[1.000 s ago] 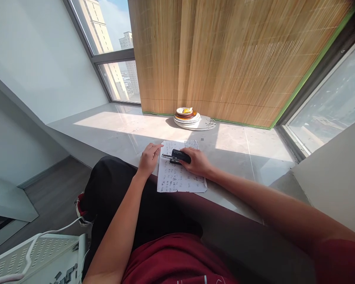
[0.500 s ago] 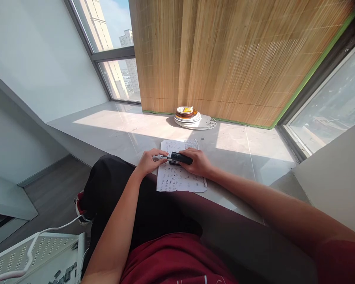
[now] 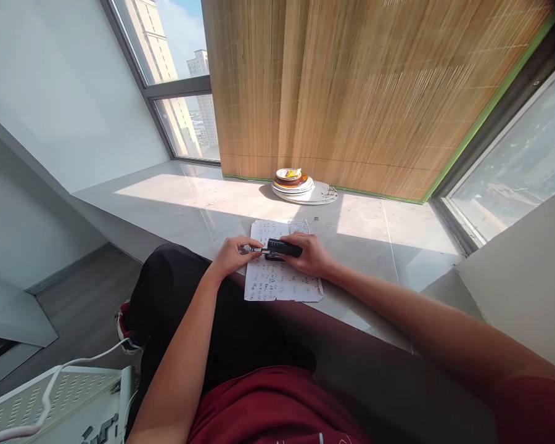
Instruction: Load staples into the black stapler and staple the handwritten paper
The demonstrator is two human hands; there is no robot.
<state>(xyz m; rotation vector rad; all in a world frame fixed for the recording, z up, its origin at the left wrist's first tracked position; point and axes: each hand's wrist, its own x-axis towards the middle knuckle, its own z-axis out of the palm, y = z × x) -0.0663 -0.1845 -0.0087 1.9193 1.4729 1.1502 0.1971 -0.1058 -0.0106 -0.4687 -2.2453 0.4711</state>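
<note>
Right grip [image 3: 309, 254]: clamped round the stapler [image 3: 284, 248], fingers along its far side. The stapler lies crosswise, its back end inside this grip, black front end poking out to the left toward the other grip. Whether its base rests on the paper [image 3: 282, 283] or is held just above it, cannot tell.

Left grip [image 3: 231, 254]: thumb and forefinger together, pinched on the slim metal rail [image 3: 264, 251] that sticks out of the stapler's front end. Stapler sits just right of these fingertips, between the two grips.

Paper: handwritten, flat under both grips, reaching nearer the body and a little beyond them, on the counter [image 3: 365, 253].

Beyond the right grip, a small grey piece [image 3: 316, 218], too small to identify. Farther out, well apart from both grips: stacked plates [image 3: 291, 193], yellow packet [image 3: 292, 173] on top.
</note>
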